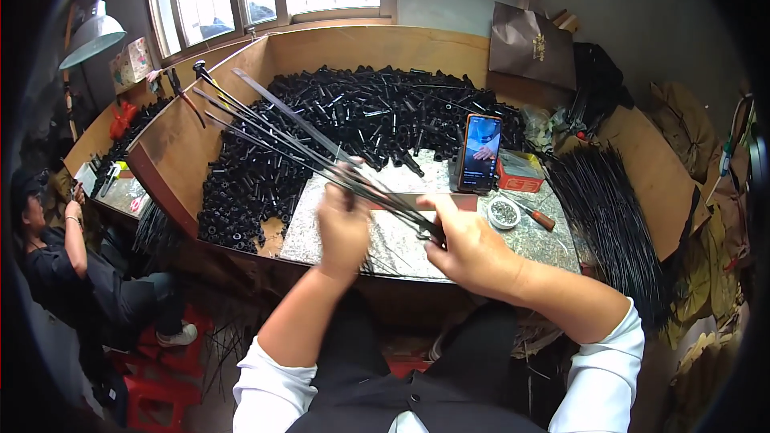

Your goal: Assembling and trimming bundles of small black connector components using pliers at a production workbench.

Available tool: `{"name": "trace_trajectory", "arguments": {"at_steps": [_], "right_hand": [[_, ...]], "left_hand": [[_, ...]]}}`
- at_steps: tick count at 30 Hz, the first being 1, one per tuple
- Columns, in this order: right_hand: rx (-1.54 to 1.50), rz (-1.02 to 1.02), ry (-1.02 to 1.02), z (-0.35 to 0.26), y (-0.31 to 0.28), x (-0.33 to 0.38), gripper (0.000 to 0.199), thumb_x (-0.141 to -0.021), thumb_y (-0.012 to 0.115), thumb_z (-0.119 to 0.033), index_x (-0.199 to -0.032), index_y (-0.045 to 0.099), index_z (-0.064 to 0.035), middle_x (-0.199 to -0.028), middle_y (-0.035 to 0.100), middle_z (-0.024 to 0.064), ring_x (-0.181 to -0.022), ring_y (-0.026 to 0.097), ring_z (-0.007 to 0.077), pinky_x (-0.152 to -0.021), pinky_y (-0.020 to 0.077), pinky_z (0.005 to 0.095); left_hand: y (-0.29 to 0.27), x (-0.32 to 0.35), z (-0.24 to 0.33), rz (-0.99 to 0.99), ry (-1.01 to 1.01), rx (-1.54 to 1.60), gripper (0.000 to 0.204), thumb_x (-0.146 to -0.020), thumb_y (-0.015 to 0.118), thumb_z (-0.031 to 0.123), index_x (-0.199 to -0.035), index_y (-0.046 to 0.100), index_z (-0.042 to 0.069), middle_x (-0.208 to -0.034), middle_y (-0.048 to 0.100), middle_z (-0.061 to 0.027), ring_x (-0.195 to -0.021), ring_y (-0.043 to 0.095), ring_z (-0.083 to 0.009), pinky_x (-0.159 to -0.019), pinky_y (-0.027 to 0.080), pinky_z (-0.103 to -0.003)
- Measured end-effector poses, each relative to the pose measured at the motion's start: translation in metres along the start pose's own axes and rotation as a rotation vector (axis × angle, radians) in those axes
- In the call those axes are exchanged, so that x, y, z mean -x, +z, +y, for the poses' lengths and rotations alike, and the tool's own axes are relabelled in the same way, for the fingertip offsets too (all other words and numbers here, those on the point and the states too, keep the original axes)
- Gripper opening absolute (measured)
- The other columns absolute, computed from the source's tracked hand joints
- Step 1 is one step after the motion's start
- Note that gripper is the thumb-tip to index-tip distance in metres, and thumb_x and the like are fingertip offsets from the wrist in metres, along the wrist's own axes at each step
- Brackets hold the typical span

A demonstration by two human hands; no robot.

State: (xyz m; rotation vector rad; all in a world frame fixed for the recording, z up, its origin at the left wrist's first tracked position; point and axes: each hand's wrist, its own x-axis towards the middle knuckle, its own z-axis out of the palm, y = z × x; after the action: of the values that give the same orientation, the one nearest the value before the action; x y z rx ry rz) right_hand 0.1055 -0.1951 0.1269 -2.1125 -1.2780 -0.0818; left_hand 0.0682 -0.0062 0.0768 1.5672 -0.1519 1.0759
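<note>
A bundle of long thin black rods (395, 204) slants across the bench in front of me, its far ends fanned out toward the upper left. My right hand (475, 247) is closed round the near end, where a short black piece shows at the fingers. Further along, my left hand (343, 228) wraps the same rods, slightly smeared by motion. A long flat grey strip (285, 110) runs alongside the bundle; whether my left hand holds it too, I cannot tell. Below lies the pale speckled worktop (309, 228).
Short black tubular parts (377, 112) are heaped behind a wooden edge board (164, 180). To the right stand a phone (480, 152), a red box (520, 172), a dish of small metal pieces (504, 212), a screwdriver (543, 220) and more black rods (613, 208). Another person (80, 256) sits at left.
</note>
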Motion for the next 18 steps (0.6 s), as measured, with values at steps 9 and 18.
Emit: {"name": "trace_trajectory", "arguments": {"at_steps": [9,18], "right_hand": [[-0.522,-0.344,0.404,-0.01,-0.016,0.047,0.035,-0.085,0.063,-0.011,-0.115,0.047,-0.0014,-0.072,0.054,0.0039,-0.053,0.053,0.0099,-0.049,0.0445,0.0265],[-1.054,-0.18,0.593,0.008,-0.013,0.042,0.022,-0.1,0.045,-0.019,-0.114,0.046,-0.0012,-0.073,0.056,0.0043,-0.06,0.057,0.011,-0.053,0.0492,0.0265]], "left_hand": [[-0.006,-0.046,0.034,-0.221,-0.332,0.049,0.008,-0.08,0.063,-0.003,-0.085,0.069,-0.004,-0.076,0.068,-0.0056,-0.073,0.064,-0.0112,-0.069,0.052,-0.026],[0.017,-0.129,-0.018,-0.397,-0.215,0.204,0.018,-0.082,0.071,0.007,-0.098,0.069,0.0,-0.09,0.07,-0.0072,-0.081,0.066,-0.0111,-0.072,0.054,-0.023]]}}
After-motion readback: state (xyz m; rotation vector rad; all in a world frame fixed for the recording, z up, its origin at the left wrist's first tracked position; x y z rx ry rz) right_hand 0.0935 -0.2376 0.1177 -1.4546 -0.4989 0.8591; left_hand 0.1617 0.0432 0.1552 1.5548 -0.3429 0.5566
